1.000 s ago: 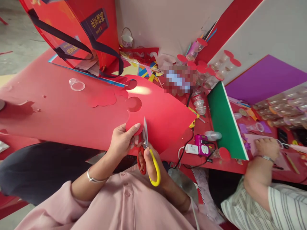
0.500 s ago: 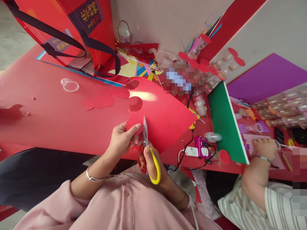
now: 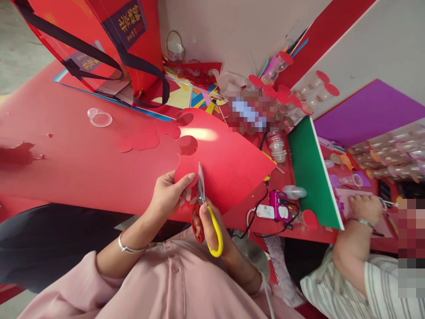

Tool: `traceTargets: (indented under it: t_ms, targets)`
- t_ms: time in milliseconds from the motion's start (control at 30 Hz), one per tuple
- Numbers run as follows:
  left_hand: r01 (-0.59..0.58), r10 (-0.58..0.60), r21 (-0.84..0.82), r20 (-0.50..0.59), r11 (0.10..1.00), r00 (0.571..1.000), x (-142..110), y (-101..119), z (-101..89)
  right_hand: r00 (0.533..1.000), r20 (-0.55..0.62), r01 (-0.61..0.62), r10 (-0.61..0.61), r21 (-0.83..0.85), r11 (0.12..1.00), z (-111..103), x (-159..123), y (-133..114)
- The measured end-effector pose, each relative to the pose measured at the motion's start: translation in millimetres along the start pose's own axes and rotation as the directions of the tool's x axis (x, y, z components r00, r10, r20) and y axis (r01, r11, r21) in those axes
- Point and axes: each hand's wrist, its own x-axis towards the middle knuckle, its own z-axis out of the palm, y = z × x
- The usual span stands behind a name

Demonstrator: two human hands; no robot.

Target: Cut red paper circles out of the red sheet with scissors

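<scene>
My left hand [image 3: 169, 192] pinches the near edge of a large red paper sheet [image 3: 229, 159], thumb on a rounded lobe cut into it. The sheet has round holes cut near its left edge and bends up off the red table [image 3: 66, 159]. My right hand [image 3: 207, 223] grips scissors [image 3: 207, 212] with one red and one yellow handle loop. The blades point up and away from me, slightly apart, cutting into the sheet beside my left thumb.
A red gift bag [image 3: 99, 40] with black ribbon stands at the back left, a clear cup lid [image 3: 99, 118] in front of it. Red paper circles [image 3: 139, 141] lie flat. Lidded clear cups [image 3: 285, 95], a green board [image 3: 312, 170] and a magenta device [image 3: 279, 204] sit right. Another person's hand [image 3: 365, 208] works at far right.
Hands and scissors keep almost the same pose on the sheet. The view shifts slightly, and the other person's hand has drawn a little toward their body.
</scene>
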Motion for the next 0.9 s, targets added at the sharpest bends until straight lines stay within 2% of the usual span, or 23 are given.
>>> traceTargets:
  t_ms: [333,667,900]
  targets:
    - [-0.033,0.033,-0.012,0.024,0.999,0.999,-7,1,-2.4,0.996,0.040,0.077,-0.074,-0.087,0.993,-2,-3,-3]
    - [-0.048,0.049,-0.043,0.031,0.998,0.998,-10,-2,-5.9,0.991,-0.011,0.132,-0.135,-0.171,0.976,3,-3,-12]
    - [-0.046,0.047,-0.020,0.034,0.999,0.998,-10,-5,-12.2,0.994,-0.077,0.058,-0.073,-0.176,0.983,11,-12,-32]
